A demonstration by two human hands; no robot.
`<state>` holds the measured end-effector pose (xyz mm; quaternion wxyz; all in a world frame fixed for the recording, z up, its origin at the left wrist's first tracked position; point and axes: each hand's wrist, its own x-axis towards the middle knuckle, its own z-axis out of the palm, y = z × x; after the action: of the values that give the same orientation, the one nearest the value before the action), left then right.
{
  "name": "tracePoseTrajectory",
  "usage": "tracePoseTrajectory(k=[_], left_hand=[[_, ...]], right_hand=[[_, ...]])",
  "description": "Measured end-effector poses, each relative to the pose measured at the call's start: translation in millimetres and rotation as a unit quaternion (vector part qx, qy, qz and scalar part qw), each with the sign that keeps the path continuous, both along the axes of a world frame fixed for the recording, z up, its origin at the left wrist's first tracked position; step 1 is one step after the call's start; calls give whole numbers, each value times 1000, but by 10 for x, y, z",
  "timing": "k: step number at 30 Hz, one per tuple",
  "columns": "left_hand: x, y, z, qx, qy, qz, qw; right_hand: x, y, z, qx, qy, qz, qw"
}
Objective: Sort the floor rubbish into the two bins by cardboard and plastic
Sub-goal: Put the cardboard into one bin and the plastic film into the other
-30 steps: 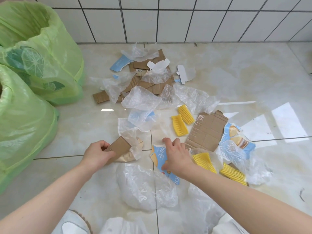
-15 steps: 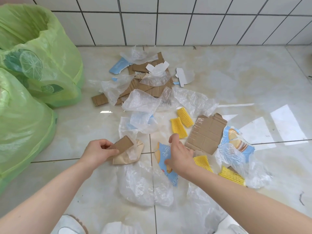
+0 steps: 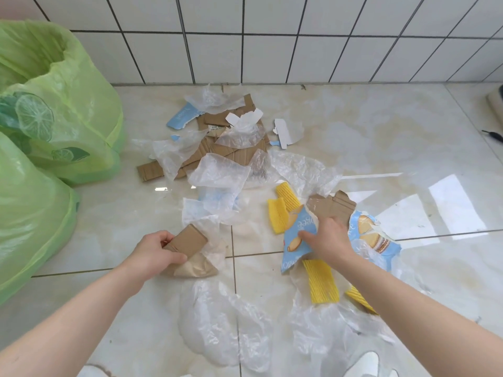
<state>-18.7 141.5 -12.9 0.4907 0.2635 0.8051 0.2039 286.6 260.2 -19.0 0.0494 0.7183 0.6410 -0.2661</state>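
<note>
Cardboard scraps and clear plastic lie scattered on the tiled floor. My left hand grips a small brown cardboard piece, which rests over a tan torn piece. My right hand pinches a blue printed biscuit-box piece and holds it lifted off the floor, together with a brown corrugated cardboard piece at its fingertips. Two bins lined with green bags stand at the left: a far bin and a near bin.
A pile of brown cardboard and clear plastic bags lies near the wall. Yellow foam strips and more clear plastic lie close to me. My shoes show at the bottom edge. A dark object lies far right.
My right hand picked the blue printed piece up off the floor and moved right to the brown corrugated piece. My left hand kept its hold on the small cardboard piece.
</note>
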Motion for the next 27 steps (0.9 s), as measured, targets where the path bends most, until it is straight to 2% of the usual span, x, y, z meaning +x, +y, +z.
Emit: tracePoseTrajectory(k=[8, 13, 17, 21, 24, 27], left_hand=[[-148, 31, 118, -5, -69, 55, 996], [-199, 34, 164, -22, -115, 69, 991], [-218, 29, 160, -46, -149, 84, 984], [-210, 33, 186, -85, -216, 155, 960], [-251, -2, 240, -140, -244, 164, 946], [-335, -52, 290, -172, -230, 164, 944]], right_hand=[[-175, -274, -35, -11, 49, 80, 996], [-91, -116, 15, 9, 33, 21, 999], [-41, -14, 25, -37, -12, -58, 998], [-109, 9, -21, -82, -33, -104, 991], [-171, 50, -30, -100, -32, -121, 987], [-223, 88, -5, -118, -1, -150, 982]])
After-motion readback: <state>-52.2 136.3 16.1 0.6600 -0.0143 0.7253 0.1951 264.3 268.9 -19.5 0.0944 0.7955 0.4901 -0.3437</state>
